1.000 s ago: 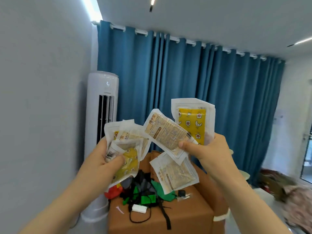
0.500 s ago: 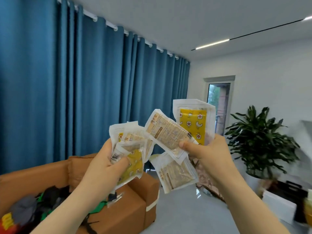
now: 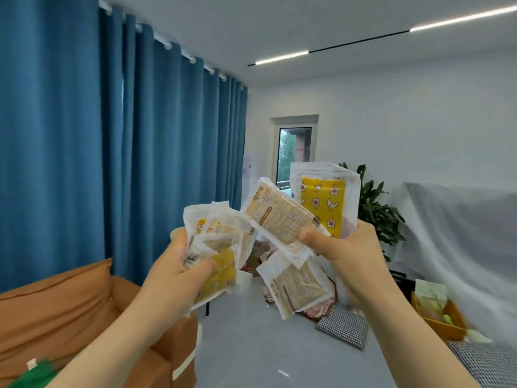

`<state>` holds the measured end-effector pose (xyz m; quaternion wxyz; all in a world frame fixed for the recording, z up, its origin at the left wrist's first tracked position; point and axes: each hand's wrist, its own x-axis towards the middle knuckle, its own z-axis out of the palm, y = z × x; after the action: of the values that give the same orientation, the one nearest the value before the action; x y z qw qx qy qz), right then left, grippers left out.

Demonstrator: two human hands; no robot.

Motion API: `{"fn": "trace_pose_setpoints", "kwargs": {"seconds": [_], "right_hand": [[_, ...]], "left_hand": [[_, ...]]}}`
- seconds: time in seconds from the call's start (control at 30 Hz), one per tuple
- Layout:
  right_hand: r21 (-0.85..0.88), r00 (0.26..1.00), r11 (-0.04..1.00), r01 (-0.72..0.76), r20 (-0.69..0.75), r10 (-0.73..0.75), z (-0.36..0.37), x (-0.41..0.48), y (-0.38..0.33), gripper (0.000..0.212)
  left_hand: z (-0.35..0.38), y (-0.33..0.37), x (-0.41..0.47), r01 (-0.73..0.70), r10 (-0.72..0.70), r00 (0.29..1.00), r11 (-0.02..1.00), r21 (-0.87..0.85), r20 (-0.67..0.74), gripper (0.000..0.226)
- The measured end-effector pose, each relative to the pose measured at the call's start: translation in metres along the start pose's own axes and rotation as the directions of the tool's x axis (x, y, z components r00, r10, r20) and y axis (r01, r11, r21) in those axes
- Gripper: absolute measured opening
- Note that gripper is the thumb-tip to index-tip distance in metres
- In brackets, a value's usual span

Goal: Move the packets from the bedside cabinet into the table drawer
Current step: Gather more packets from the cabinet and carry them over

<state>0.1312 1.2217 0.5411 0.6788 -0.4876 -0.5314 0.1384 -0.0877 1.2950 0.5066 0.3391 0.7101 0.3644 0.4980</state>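
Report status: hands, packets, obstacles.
Left hand grips several packets. Right hand grips three more. Drawer not in view. Checked cushion on floor ahead.

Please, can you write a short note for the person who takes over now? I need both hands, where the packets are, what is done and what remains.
Left hand: grips the left packets, a bunch.
Right hand: pinches the right packets, at least three, fanned out.
Where: every packet in view is in a hand, held up in the room. Cabinet and drawer are not in view.
Done: packets picked up.
Left: find the table drawer and put them all in. Whether more packets wait on the cabinet cannot be seen.
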Motion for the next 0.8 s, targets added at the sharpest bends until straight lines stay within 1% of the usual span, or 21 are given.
{"fn": "trace_pose_setpoints", "kwargs": {"seconds": [0.1, 0.27, 0.47, 0.6, 0.7, 0.8], "right_hand": [[-0.057, 0.998, 0.998, 0.004, -0.066, -0.008, 0.004, 0.028, 0.024, 0.023], [-0.125, 0.989, 0.992, 0.006, -0.146, -0.025, 0.016, 0.076, 0.058, 0.023], [-0.179, 0.960, 0.983, -0.052, -0.280, 0.000, 0.018, 0.131, 0.095, 0.021], [-0.223, 0.939, 0.970, -0.092, -0.344, 0.010, 0.002, 0.162, 0.123, 0.021], [-0.249, 0.914, 0.961, -0.118, -0.406, 0.007, -0.019, 0.186, 0.149, 0.018], [-0.257, 0.900, 0.958, -0.124, -0.436, -0.001, -0.047, 0.213, 0.175, 0.019]], "left_hand": [[0.016, -0.021, 0.044, -0.005, 0.008, 0.998, 0.999, -0.049, 0.058, 0.040], [0.038, -0.052, 0.122, -0.041, 0.052, 0.988, 0.996, -0.082, 0.144, 0.037], [0.078, -0.080, 0.211, -0.043, 0.094, 0.946, 0.985, -0.167, 0.312, 0.037], [0.122, -0.095, 0.256, -0.053, 0.135, 0.918, 0.974, -0.221, 0.372, 0.038], [0.166, -0.106, 0.288, -0.040, 0.148, 0.893, 0.967, -0.252, 0.425, 0.034], [0.214, -0.115, 0.319, -0.034, 0.170, 0.874, 0.956, -0.291, 0.456, 0.034]]}}
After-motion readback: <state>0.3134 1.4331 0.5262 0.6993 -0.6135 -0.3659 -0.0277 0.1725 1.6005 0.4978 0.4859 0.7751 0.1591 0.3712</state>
